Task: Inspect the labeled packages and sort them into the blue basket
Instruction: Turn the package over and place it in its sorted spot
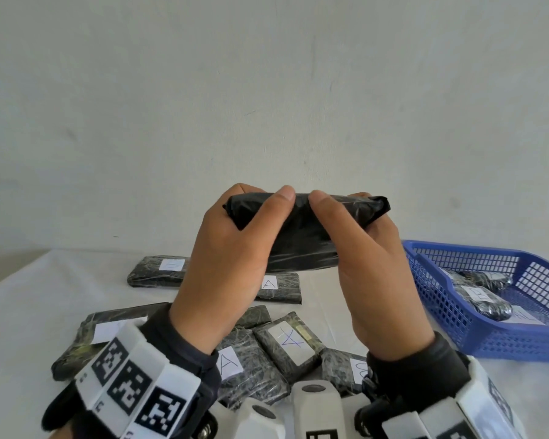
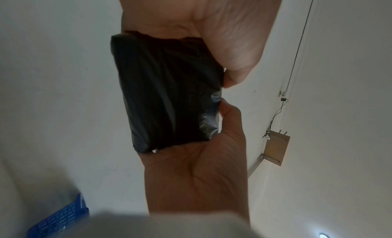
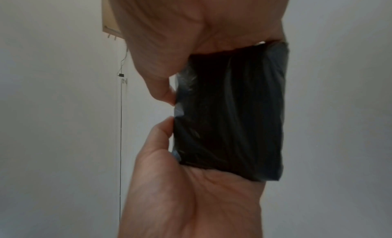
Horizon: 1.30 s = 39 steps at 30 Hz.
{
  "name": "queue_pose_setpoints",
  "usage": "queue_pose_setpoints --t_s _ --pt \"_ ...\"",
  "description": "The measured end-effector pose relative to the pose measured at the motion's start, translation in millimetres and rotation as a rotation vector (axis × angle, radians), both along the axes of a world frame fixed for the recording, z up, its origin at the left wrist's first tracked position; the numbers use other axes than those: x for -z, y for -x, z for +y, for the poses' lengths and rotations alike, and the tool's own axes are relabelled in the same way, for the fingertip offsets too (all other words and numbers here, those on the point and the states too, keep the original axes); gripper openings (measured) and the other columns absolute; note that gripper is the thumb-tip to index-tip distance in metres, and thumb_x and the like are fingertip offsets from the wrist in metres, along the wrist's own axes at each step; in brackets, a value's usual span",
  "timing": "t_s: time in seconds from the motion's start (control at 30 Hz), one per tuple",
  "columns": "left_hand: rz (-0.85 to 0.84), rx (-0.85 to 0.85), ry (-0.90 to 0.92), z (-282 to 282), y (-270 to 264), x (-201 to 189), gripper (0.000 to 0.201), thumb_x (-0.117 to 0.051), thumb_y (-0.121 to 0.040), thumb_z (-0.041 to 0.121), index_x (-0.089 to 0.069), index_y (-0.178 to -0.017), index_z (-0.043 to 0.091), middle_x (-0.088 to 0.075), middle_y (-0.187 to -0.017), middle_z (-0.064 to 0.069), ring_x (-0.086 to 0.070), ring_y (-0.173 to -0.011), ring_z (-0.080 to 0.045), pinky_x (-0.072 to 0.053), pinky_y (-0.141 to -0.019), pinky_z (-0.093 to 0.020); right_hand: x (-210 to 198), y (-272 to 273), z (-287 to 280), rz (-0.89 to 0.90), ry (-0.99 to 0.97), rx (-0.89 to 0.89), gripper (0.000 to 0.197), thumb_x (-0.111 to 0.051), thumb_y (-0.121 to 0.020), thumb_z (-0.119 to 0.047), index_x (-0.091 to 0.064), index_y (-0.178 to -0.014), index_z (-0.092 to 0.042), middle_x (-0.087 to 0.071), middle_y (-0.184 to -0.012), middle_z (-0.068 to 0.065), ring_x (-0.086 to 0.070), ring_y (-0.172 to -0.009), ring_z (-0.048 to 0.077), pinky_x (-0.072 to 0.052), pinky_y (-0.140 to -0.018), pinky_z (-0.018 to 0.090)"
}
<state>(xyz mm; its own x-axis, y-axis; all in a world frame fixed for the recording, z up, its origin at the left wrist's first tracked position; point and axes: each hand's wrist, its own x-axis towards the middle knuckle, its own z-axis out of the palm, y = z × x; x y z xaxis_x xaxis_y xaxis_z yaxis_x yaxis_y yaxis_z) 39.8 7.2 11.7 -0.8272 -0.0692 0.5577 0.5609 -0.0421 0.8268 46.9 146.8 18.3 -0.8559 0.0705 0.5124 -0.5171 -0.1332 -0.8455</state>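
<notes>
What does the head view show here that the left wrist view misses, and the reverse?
Only the head view shows the table, labeled packages lying there, including one marked A, and packages inside the blue basket. Only the left wrist view shows a wooden bracket and a thin cable on the wall. Both show the left hand and right hand gripping one black package; no label visible on it.

Soft, even daylight fills the head view, with faint shadows and slight bending at the edges. Both wrist views are dimmer and grainy: the black package (image 2: 169, 90) reads nearly featureless apart from a small glare patch, and the lower left of the left wrist view is blurred.
</notes>
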Motion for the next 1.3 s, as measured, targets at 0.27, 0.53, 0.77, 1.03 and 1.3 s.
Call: queue_pose_setpoints --t_s 0.27,0.53,0.77,1.03,1.3 --pt "-0.006 0.065 -0.041 -2 6 2 0.050 -0.049 -0.100 0.042 -0.059 -0.117 -0.004 -0.064 -0.114 -0.026 -0.063 -0.110 -0.034 -0.055 -0.101 -0.043 -3 2 12 -0.029 -0.111 0.108 0.037 -0.059 -0.100 -0.048 -0.069 -0.101 -0.013 -0.078 -0.093 -0.001 -0.075 -0.088 0.010 -0.060 -0.073 0.022" --pt "-0.046 -0.053 -0.028 -4 7 3 0.025 -0.041 -0.108 0.048 -0.063 -0.100 0.037 -0.066 -0.102 0.013 -0.062 -0.096 0.009 -0.049 -0.094 -0.016 -2 1 15 -0.024 -0.205 0.157 0.034 -0.035 -0.110 -0.045 -0.058 -0.093 -0.027 -0.065 -0.081 -0.030 -0.059 -0.075 -0.014 -0.046 -0.064 0.006" --pt "-0.026 -0.110 -0.050 -5 5 3 0.036 -0.040 -0.109 0.043 -0.062 -0.119 0.018 -0.063 -0.117 -0.004 -0.060 -0.111 -0.019 -0.044 -0.115 -0.048 -2 4 7 0.018 -0.181 0.148 0.038 -0.045 -0.108 -0.043 -0.061 -0.091 -0.013 -0.069 -0.081 -0.005 -0.067 -0.080 0.011 -0.058 -0.067 0.026" --pt "-0.044 -0.033 -0.023 4 3 4 0.034 -0.054 -0.104 0.043 -0.070 -0.112 0.013 -0.079 -0.105 -0.004 -0.075 -0.102 -0.019 -0.059 -0.096 -0.049 2 4 2 0.073 -0.178 0.252 0.033 -0.068 -0.095 -0.049 -0.070 -0.089 -0.017 -0.077 -0.087 0.004 -0.076 -0.087 0.022 -0.062 -0.080 0.054" --pt "0.006 -0.051 0.007 7 -1 4 0.024 -0.057 -0.103 0.033 -0.069 -0.109 0.013 -0.078 -0.098 -0.002 -0.076 -0.096 -0.015 -0.061 -0.084 -0.034 2 1 3 0.065 -0.210 0.237 0.029 -0.079 -0.088 -0.043 -0.074 -0.098 -0.016 -0.080 -0.090 -0.003 -0.078 -0.087 0.013 -0.065 -0.080 0.046"
